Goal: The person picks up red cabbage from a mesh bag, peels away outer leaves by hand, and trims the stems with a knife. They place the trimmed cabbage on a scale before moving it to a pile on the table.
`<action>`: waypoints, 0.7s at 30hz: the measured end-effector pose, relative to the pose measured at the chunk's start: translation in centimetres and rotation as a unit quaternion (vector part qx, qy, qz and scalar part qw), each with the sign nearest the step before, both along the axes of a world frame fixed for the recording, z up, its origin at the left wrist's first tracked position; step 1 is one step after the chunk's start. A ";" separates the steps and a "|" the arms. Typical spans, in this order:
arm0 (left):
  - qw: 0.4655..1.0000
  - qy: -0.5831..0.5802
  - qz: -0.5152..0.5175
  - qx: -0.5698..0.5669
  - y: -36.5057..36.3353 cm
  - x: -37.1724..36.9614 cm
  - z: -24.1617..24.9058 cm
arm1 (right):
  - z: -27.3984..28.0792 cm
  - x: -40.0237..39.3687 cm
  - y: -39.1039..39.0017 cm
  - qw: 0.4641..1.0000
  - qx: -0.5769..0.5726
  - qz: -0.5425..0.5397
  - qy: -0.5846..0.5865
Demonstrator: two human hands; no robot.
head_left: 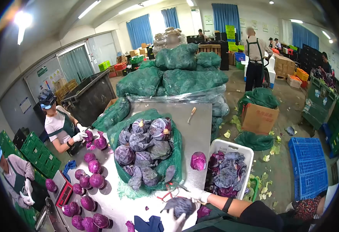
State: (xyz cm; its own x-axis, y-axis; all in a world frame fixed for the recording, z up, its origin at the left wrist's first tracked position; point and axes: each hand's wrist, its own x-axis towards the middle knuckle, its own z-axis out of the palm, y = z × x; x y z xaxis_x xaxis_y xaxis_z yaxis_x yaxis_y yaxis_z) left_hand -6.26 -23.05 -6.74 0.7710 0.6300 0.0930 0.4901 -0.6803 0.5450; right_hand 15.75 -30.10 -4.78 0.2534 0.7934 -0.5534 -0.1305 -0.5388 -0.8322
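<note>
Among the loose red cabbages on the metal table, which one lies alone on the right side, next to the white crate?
The single red cabbage between the green net sack and the white crate. The other loose cabbages are grouped on the table's left side.

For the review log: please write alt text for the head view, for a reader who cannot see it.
Two gloved hands, left hand and right hand, hold a red cabbage over a steel table. An open green net sack of cabbages lies ahead, trimmed cabbages on the left, a white crate of leaves on the right. A person in a white shirt works across the table.
</note>
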 end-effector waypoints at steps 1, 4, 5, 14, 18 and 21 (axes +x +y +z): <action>1.000 -0.020 0.013 0.005 0.6 0.3 0.9 | 0.2 -0.4 0.0 0.996 0.041 -0.051 0.060; 0.964 -0.157 0.114 -0.180 1.7 3.0 2.0 | 3.7 -2.2 0.1 0.977 0.113 0.150 -0.098; 0.969 -0.119 0.120 -0.179 2.4 3.5 2.1 | 0.7 -3.4 0.2 0.908 0.163 0.141 -0.359; 0.963 -0.096 -0.069 -0.241 6.6 2.2 0.1 | -0.1 -1.5 0.4 0.915 0.158 -0.046 -0.370; 0.914 -0.028 -0.116 -0.387 5.9 -0.2 1.8 | 0.5 -0.7 0.3 0.964 0.119 -0.063 -0.228; 0.952 -0.040 -0.126 -0.276 4.8 -1.4 0.4 | -0.3 -1.0 -0.6 0.981 0.112 -0.160 0.014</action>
State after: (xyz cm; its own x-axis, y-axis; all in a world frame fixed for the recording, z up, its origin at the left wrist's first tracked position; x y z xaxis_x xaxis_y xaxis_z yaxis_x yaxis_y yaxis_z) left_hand -7.69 -18.24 -6.31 0.9085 0.3961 -0.1332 0.2908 -0.3706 0.8821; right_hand 14.78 -30.70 -5.09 0.4970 0.7779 -0.3845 -0.2880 -0.2701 -0.9188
